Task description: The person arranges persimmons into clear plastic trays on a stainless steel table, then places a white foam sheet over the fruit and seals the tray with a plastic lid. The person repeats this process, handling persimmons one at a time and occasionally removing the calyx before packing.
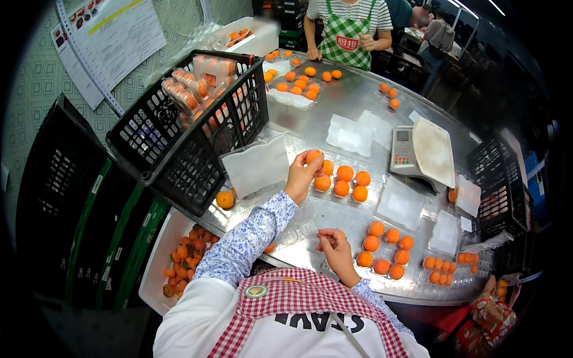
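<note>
My left hand (pixel 304 175) pinches a round orange fruit (pixel 314 156) at the back left corner of a clear plastic tray (pixel 332 194). Several more fruits (pixel 341 188) sit in that tray in short rows. Lower and closer to my body, my right hand (pixel 338 253) hovers over the metal table with its fingers curled in toward the thumb. Anything between those fingertips is too small to make out. To its right, another clear tray holds several orange fruits (pixel 381 266) around a gap. A single fruit (pixel 225 200) lies by the table's left edge.
On the left a black crate (pixel 179 161) holds packed fruit trays. Below it stands a white bin (pixel 156 262) of loose fruit. A scale (pixel 412 152), white pads (pixel 350 134) and more fruit trays occupy the metal table (pixel 352 218). Across it stands a person in a green checked apron (pixel 349 39).
</note>
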The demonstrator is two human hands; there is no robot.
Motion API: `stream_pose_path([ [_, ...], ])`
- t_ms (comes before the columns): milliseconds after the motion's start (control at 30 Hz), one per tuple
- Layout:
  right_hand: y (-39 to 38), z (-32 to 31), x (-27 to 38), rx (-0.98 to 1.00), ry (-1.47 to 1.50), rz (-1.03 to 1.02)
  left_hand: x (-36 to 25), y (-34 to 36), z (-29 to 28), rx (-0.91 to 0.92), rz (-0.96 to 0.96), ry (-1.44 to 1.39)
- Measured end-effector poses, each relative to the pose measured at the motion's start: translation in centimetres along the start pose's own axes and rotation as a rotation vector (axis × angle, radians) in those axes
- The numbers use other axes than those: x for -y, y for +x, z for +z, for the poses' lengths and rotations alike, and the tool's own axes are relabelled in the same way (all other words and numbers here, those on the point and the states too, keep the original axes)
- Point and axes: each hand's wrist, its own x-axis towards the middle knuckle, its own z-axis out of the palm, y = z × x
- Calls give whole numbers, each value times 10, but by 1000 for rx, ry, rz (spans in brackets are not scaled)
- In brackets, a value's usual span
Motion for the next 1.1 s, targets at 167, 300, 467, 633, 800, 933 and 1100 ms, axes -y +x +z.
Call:
stream_pose_path([
  [167, -1, 4, 5, 19, -12, 19, -9, -14, 2, 38, 100, 41],
  [300, 0, 5, 7, 18, -24, 3, -24, -36, 4, 105, 178, 130],
  [467, 3, 6, 8, 39, 2, 15, -28, -56, -10, 147, 221, 126],
  [633, 8, 1, 0, 44, 38, 16, -38, -101, -69, -48, 192, 60],
  [800, 10, 8, -5, 101, 62, 79, -30, -169, -156, -526, 243, 162],
  [933, 46, 19, -6, 99, -154, -50, -1, -219, -223, -771, 242, 307],
  [1100, 124, 25, 19, 151, -842, -577, 35, -259, -290, -1113, 292, 675],
])
